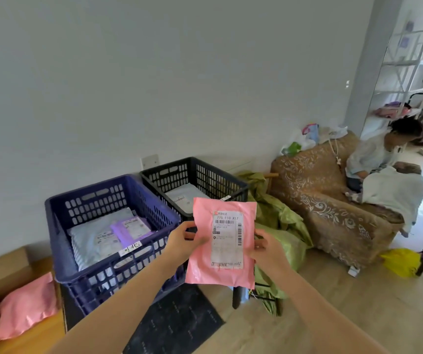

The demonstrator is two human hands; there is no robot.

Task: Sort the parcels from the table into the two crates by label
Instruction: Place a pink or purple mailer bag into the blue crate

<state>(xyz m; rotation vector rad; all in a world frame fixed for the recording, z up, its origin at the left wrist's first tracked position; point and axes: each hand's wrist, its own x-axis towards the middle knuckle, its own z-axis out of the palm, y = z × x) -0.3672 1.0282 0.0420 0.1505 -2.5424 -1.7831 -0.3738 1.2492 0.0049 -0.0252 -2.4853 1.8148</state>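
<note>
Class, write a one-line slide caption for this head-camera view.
Both hands, left hand and right hand, hold a pink parcel label-up before the blue crate and black crate.

Home living room, not a warehouse. Evidence: brown patterned sofa against a plain painted wall, with a wall socket low on it, wood-look floor, dark doormat, white shelving unit in the adjoining room, plastic bags piled on the sofa's back corner. Two people at the sofa and shelving.
</note>
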